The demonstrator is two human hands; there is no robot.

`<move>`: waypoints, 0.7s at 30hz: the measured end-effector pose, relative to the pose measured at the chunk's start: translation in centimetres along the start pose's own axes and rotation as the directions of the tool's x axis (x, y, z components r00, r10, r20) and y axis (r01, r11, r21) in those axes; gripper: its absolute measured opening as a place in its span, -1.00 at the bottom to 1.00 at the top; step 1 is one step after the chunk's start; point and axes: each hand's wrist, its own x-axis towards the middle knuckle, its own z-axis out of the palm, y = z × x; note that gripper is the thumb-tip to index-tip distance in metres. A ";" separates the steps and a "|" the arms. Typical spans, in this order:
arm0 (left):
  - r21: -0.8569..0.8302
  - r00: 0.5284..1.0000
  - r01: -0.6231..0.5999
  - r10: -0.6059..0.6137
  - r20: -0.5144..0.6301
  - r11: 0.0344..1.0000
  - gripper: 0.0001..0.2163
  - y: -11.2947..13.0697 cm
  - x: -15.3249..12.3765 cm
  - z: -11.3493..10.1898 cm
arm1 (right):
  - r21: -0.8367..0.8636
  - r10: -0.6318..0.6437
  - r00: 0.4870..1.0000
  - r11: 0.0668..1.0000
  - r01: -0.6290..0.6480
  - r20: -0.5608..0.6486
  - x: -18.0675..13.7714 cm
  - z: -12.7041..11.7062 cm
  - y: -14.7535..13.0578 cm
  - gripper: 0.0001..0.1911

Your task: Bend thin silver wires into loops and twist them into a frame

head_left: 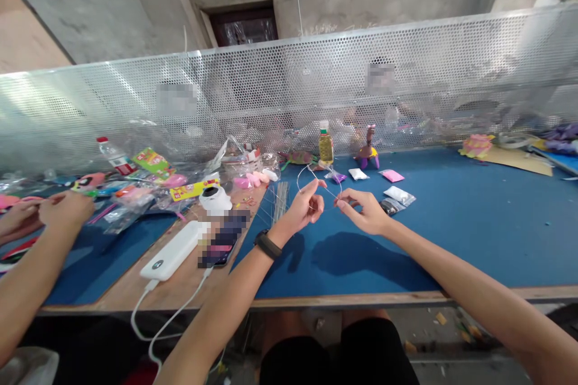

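Observation:
A thin, pale wire [298, 175] bent into a loop is held up between my hands above the blue mat [406, 264]. My left hand [309, 207], with a black band on its wrist, has its fingers curled and pinches the wire. Thumb and fingertips of my right hand [363, 210] close on the other side of the loop. Several straight thin wires [280, 200] lie just left of my left hand. Small bags of white [400, 195], pink [392, 175] and purple [336, 176] material lie around and beyond my right hand.
A brown and purple figure [368, 153] and a bottle of yellow liquid [325, 143] stand before the perforated metal screen [280, 84]. At left are a white power bank [175, 249], a phone [224, 239] and charging cables. A co-worker's hands [65, 210] are at far left.

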 end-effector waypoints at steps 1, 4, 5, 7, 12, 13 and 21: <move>0.004 1.000 -0.006 0.006 0.002 1.000 -0.54 0.0 0.0 0.1 | -0.009 -0.007 1.000 1.000 0.007 -0.011 0.0 0.0 0.0 -0.68; 0.010 1.000 -0.024 0.024 0.000 1.000 -0.57 0.0 0.0 0.2 | -0.039 -0.029 0.999 0.999 0.028 -0.045 0.0 0.2 0.3 -0.73; 0.014 1.000 -0.031 0.031 -0.002 0.999 -0.57 0.0 -0.1 0.2 | -0.048 -0.033 0.998 0.998 0.030 -0.059 0.1 0.2 0.5 -0.74; 0.024 0.999 -0.046 0.046 -0.006 0.999 -0.57 0.0 -0.1 0.3 | -0.070 -0.029 0.995 0.997 0.023 -0.092 0.2 0.4 0.8 -0.74; 0.065 0.994 -0.098 0.101 -0.033 0.993 -0.54 -0.2 0.1 0.4 | -0.123 0.027 0.981 0.991 -0.051 -0.193 0.4 0.8 1.4 -0.71; 0.069 0.992 -0.115 0.118 -0.041 0.991 -0.54 -0.3 0.2 0.5 | -0.124 0.041 0.975 0.990 -0.069 -0.217 0.4 0.8 1.5 -0.70; 0.006 0.989 -0.141 0.141 -0.048 0.990 -0.52 -0.9 0.2 1.0 | 0.021 0.116 0.966 0.993 -0.114 -0.232 0.5 1.1 1.0 -0.69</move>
